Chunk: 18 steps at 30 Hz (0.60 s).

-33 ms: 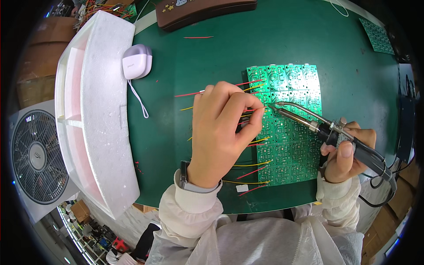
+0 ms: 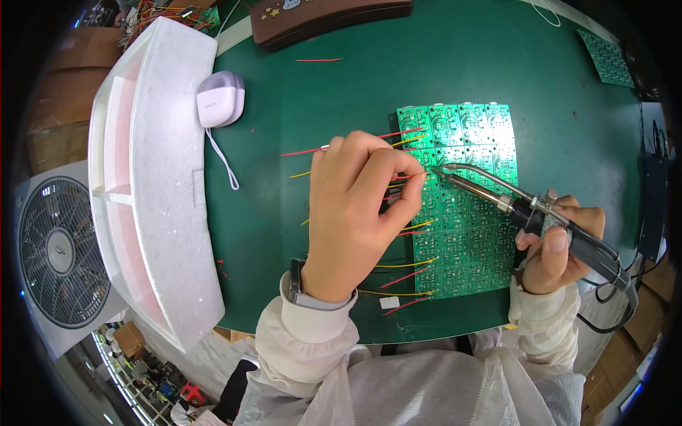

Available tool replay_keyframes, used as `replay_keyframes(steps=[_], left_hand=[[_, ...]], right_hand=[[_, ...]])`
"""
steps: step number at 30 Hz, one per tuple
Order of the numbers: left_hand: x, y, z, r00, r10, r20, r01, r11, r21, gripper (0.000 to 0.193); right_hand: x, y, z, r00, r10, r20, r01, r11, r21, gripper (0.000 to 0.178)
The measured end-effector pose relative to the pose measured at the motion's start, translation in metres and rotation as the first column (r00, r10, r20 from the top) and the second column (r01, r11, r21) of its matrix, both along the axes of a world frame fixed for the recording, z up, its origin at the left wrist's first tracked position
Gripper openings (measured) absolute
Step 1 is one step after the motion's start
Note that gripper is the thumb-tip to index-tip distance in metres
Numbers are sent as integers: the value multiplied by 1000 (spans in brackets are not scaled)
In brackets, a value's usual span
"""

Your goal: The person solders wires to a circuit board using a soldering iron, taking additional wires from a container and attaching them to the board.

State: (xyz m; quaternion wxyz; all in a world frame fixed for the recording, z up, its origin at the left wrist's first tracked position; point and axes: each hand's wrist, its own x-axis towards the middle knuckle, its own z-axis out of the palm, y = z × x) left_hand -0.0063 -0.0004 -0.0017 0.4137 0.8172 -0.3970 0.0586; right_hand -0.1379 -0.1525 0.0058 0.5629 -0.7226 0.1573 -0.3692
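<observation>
A green circuit board panel [image 2: 465, 248] lies on the table, with several red and yellow wires along its left edge. My left hand [image 2: 359, 206] reaches over that edge, thumb and forefinger pinched on a red wire [image 2: 406, 177] whose end meets the board. In my right hand [image 2: 558, 248] is a soldering iron [image 2: 486, 194], held from the right with a curved metal feed tube [image 2: 490, 176] above its shaft. The iron's tip and the tube's end come together at the board, close beside the pinched wire's end. My left palm covers the middle of several wires.
Left of the work stands a white foam tray [image 2: 167, 177] with a lilac case [image 2: 220, 99] against it. A brown case [image 2: 327, 21] lies at the table's far edge. Another circuit board [image 2: 606, 58] sits far right. The iron's black cable [image 2: 604, 328] loops beside my right arm.
</observation>
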Motion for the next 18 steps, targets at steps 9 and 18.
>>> replay_keyframes(steps=[9,18], left_hand=[[-1,1,4,1000,10,-17,-9,998,66,14],[-2,2,3,1000,14,-15,-13,999,51,15]], right_hand=[[-2,-4,-4,998,58,3,-57,985,-162,35],[-8,-7,-3,985,173,-9,-172,970,-172,34]])
